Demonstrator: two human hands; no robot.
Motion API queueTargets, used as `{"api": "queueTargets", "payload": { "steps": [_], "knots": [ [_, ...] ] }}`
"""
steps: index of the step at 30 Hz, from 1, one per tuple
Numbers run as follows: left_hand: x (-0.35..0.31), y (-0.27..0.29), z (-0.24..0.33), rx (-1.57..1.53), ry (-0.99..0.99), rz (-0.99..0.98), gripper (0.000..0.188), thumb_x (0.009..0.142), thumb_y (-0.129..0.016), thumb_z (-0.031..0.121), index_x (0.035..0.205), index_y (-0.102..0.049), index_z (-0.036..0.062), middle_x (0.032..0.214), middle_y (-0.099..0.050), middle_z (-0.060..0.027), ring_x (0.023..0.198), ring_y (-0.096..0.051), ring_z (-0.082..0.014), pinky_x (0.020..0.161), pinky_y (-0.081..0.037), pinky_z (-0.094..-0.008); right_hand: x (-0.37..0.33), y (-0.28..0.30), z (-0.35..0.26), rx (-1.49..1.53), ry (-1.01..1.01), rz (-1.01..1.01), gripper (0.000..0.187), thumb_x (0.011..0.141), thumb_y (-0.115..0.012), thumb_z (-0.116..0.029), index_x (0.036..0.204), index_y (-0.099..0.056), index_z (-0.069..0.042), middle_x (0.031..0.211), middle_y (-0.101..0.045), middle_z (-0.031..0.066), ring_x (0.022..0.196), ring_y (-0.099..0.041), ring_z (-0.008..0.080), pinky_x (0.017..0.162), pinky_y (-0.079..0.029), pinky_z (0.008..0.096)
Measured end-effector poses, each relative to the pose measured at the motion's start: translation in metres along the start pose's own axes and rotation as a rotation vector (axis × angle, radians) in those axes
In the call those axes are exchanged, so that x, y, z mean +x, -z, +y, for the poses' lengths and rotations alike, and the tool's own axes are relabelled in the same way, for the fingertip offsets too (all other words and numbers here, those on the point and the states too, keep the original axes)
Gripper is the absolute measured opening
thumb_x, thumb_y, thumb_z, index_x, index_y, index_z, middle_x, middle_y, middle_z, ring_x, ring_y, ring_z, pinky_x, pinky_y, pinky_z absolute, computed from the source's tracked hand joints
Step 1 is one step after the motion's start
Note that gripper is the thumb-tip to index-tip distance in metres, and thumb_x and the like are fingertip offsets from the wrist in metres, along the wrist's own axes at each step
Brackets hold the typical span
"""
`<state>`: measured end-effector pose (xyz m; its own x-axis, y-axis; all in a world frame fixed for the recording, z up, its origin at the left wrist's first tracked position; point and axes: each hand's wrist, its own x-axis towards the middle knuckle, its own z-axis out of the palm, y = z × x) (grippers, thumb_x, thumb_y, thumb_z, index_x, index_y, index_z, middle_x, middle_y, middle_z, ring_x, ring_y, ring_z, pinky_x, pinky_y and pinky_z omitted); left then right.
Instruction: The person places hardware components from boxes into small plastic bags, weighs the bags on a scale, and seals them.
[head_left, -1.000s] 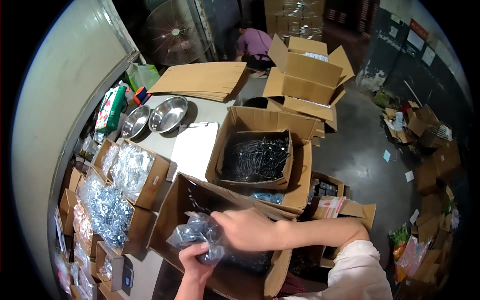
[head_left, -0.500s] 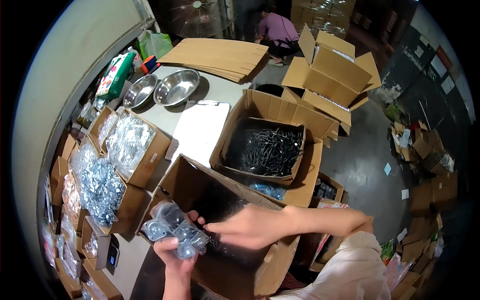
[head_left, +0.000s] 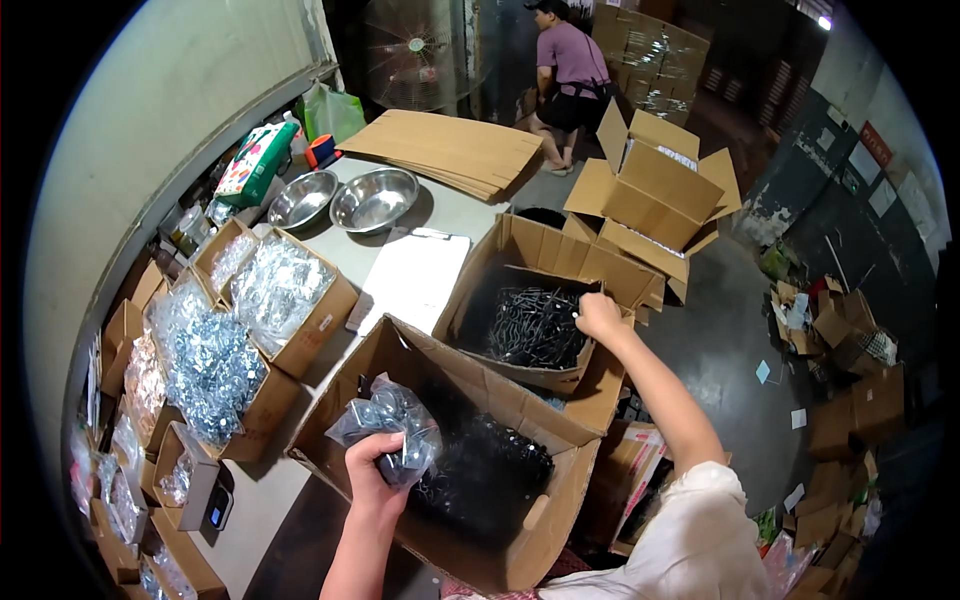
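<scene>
My left hand (head_left: pixel 376 472) is closed round a clear plastic bag (head_left: pixel 392 425) of round grey parts, above the near cardboard box (head_left: pixel 555 520). Inside that box lies a dark heap of small black pieces (head_left: pixel 490 470). Farther off, my right hand (head_left: pixel 603 318) is at the right rim of a smaller cardboard box, beside a pile of thin black bent rods (head_left: pixel 535 325). Its fingers are drawn together in a pinch; whatever may be between them is too small to make out.
Left on the table are boxes of clear-bagged parts (head_left: pixel 280 290) and silvery parts (head_left: pixel 212 375). Beyond them are a clipboard (head_left: pixel 415 275), two steel bowls (head_left: pixel 374 200) and flat cardboard (head_left: pixel 450 150). An open carton (head_left: pixel 665 195) stands far right; a person (head_left: pixel 573 75) is behind.
My right hand has left the plastic bag and reached away to the black rods' box. My left hand still holds the bag, now gripped lower. The person behind has risen from a crouch.
</scene>
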<state>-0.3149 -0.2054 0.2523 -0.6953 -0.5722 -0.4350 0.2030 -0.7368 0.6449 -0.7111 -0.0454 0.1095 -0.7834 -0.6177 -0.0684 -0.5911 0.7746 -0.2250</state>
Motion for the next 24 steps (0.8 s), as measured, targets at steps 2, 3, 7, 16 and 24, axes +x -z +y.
{"api": "queueTargets", "payload": {
  "steps": [2, 3, 7, 16, 24],
  "knots": [
    [0.003, 0.010, -0.002, 0.026, 0.021, 0.005, 0.049, 0.065, -0.061, 0.013, 0.110, -0.058, -0.0053, 0.101, -0.066, -0.0167, 0.095, -0.065, -0.0321, 0.090, -0.052, -0.0414, 0.002, 0.019, -0.006, 0.078, -0.046, 0.010, 0.020, 0.071, -0.063, -0.009, 0.083, -0.070, 0.005, 0.091, -0.068, 0.0264, 0.092, -0.065, 0.0437, 0.084, -0.053, 0.0470],
    [0.003, 0.012, -0.002, 0.026, 0.014, -0.001, 0.049, 0.065, -0.061, 0.013, 0.110, -0.058, -0.0053, 0.101, -0.066, -0.0167, 0.095, -0.065, -0.0321, 0.090, -0.052, -0.0414, 0.004, 0.028, -0.007, 0.155, -0.066, 0.011, 0.016, 0.073, -0.060, -0.005, 0.081, -0.069, 0.005, 0.080, -0.069, 0.0242, 0.076, -0.069, 0.0382, 0.072, -0.057, 0.0439],
    [0.002, 0.013, -0.003, 0.031, 0.001, 0.033, 0.048, 0.065, -0.060, 0.013, 0.109, -0.058, -0.0056, 0.099, -0.067, -0.0174, 0.092, -0.065, -0.0316, 0.087, -0.052, -0.0408, -0.024, 0.072, -0.019, 0.812, -0.271, -0.069, 0.014, 0.084, -0.063, -0.005, 0.074, -0.066, 0.004, 0.064, -0.067, 0.0138, 0.048, -0.065, 0.0206, 0.041, -0.053, 0.0337],
    [0.003, 0.011, -0.006, 0.054, 0.112, -0.018, 0.043, 0.068, -0.059, 0.013, 0.106, -0.060, -0.0045, 0.097, -0.068, -0.0157, 0.087, -0.066, -0.0303, 0.079, -0.054, -0.0401, -0.028, 0.078, -0.006, 0.758, -0.221, -0.074, 0.014, 0.087, -0.060, -0.006, 0.085, -0.065, 0.007, 0.064, -0.066, 0.0151, 0.047, -0.065, 0.0207, 0.039, -0.052, 0.0326],
    [0.007, -0.003, -0.012, 0.056, 0.211, -0.045, 0.026, 0.074, -0.060, 0.010, 0.097, -0.064, -0.0017, 0.092, -0.068, -0.0113, 0.083, -0.066, -0.0247, 0.078, -0.055, -0.0360, -0.023, 0.080, 0.008, 1.101, -0.198, -0.005, 0.019, 0.089, -0.061, -0.009, 0.088, -0.064, 0.011, 0.072, -0.067, 0.0195, 0.058, -0.068, 0.0281, 0.047, -0.057, 0.0369]
  ]
}}
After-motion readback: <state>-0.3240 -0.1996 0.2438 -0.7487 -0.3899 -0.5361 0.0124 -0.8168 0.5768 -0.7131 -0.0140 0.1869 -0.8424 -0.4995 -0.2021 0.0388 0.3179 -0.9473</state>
